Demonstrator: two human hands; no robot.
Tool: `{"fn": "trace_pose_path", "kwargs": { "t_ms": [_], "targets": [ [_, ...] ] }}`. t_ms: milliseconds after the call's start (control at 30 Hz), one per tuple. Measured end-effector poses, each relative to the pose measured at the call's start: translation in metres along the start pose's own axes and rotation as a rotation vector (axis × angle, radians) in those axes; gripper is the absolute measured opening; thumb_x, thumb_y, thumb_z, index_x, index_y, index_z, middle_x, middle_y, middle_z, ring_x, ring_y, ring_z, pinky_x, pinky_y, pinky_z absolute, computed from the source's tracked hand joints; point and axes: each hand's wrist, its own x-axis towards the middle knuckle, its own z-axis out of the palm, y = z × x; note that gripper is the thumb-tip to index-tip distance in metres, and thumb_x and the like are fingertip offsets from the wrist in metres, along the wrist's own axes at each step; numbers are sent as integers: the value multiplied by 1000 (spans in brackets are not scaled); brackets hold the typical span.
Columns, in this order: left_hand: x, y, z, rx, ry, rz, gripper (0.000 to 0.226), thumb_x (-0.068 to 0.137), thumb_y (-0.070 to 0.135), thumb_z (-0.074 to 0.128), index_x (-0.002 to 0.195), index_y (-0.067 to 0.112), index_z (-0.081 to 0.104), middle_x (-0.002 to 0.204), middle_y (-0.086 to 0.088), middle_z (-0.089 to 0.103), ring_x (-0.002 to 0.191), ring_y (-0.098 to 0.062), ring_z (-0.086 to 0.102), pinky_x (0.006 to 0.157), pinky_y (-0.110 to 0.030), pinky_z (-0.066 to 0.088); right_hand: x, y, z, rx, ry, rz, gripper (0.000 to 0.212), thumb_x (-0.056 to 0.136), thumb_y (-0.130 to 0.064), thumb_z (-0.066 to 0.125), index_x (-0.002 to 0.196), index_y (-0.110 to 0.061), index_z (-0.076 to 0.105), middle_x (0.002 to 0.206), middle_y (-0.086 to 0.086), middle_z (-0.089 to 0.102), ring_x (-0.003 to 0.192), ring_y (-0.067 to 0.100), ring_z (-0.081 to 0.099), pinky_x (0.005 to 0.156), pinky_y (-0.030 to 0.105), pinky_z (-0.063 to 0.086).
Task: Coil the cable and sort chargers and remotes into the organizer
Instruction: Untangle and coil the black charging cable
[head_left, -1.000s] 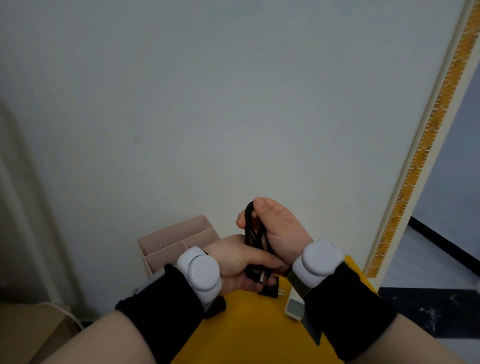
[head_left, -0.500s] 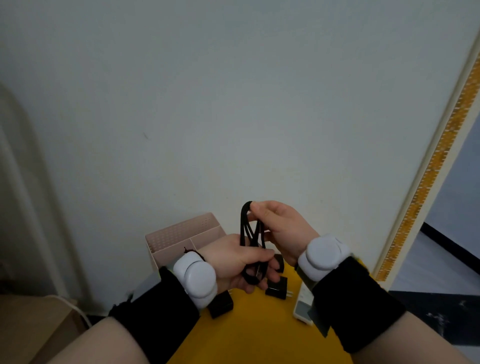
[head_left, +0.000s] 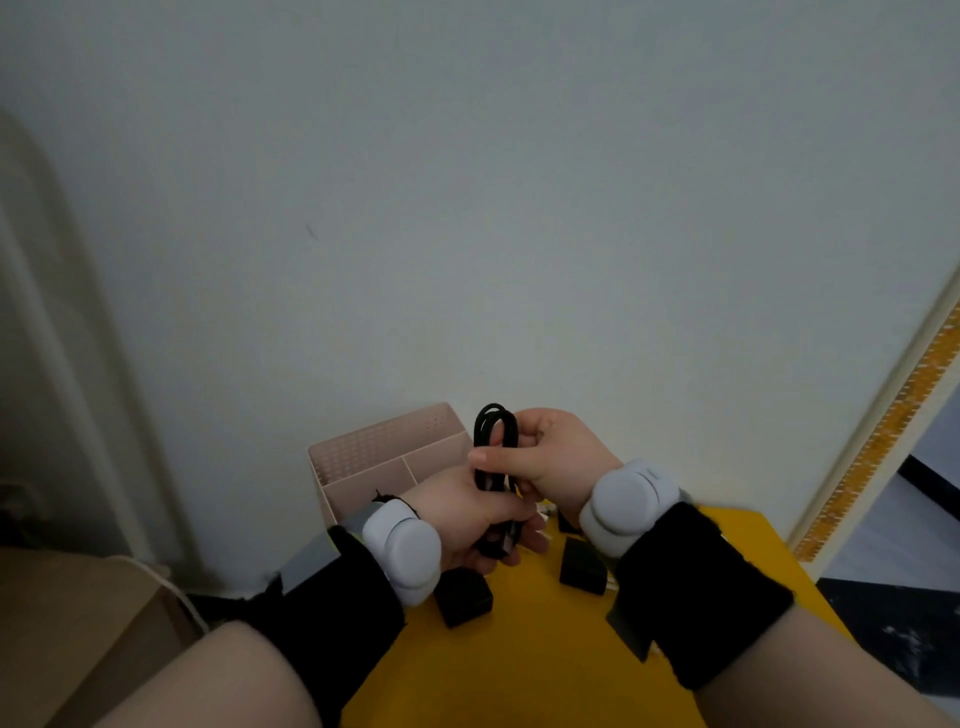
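A black cable (head_left: 495, 431), folded into a long upright bundle, is held above the yellow table (head_left: 524, 665). My left hand (head_left: 467, 514) grips the bundle's lower end. My right hand (head_left: 550, 457) pinches its upper loops, thumb across the front. Behind the hands a pink perforated organizer (head_left: 363, 457) with dividers stands against the wall. Two black chargers lie on the table: one (head_left: 462, 597) below my left wrist, another (head_left: 582, 569) beside my right wrist. No remote can be seen clearly.
A pale wall rises straight behind the table. A cardboard box (head_left: 78, 639) with a white cord sits low on the left. A door frame with an orange strip (head_left: 878, 452) runs up the right, with dark floor beyond it.
The view has tilted down a little, showing more table and both chargers. My right hand has shifted its hold from the loop's top to the bundle's upper middle. Both hands keep the cable.
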Motion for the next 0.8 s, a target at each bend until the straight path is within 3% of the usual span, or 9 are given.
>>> {"fn": "trace_pose_path", "kwargs": {
  "t_ms": [167,300,367,500,600,733,800],
  "targets": [
    [22,-7,-18,-49,36,66,6,84,12,64,90,10,63,78,-9,71,59,-17,65,45,-23,45,29,9,2,115,21,-12,17,72,-10,76,68,-12,60,49,-1,58,36,7,48,37,18,36],
    [36,-12,-47,46,109,202,5,79,13,69,81,15,73,80,-6,71,75,-17,66,69,-28,53,55,23,2,93,27,-57,21,72,-10,76,64,-14,57,45,-4,57,32,6,44,36,17,36],
    [40,-13,-58,105,166,237,21,80,8,67,70,25,75,74,3,73,74,-11,67,75,-24,53,62,30,3,84,17,-79,21,75,-5,73,66,-13,55,42,-7,58,32,2,47,37,14,37],
    [49,-17,-72,2,311,271,20,77,7,70,95,16,71,97,-10,73,94,-21,67,91,-32,52,73,46,4,19,21,-115,21,76,-6,72,68,-13,55,39,-12,57,33,-1,49,39,10,37],
    [55,-19,-76,33,358,298,16,77,11,71,92,19,72,97,-10,74,90,-19,68,91,-32,52,83,55,0,-7,18,-128,19,76,-6,72,69,-13,55,41,-12,57,34,0,49,39,11,37],
    [62,-23,-70,102,341,280,13,83,6,64,91,13,72,69,-5,69,63,-10,61,65,-19,52,91,67,-7,-43,2,-99,20,75,-10,74,69,-13,55,42,-9,57,36,2,48,39,16,39],
    [65,-28,-68,131,336,252,12,83,9,65,87,16,73,66,-2,70,64,-15,64,66,-21,54,92,77,-9,-61,-4,-75,18,75,-13,75,70,-13,57,50,-7,58,38,3,49,41,20,41]
  ]
}}
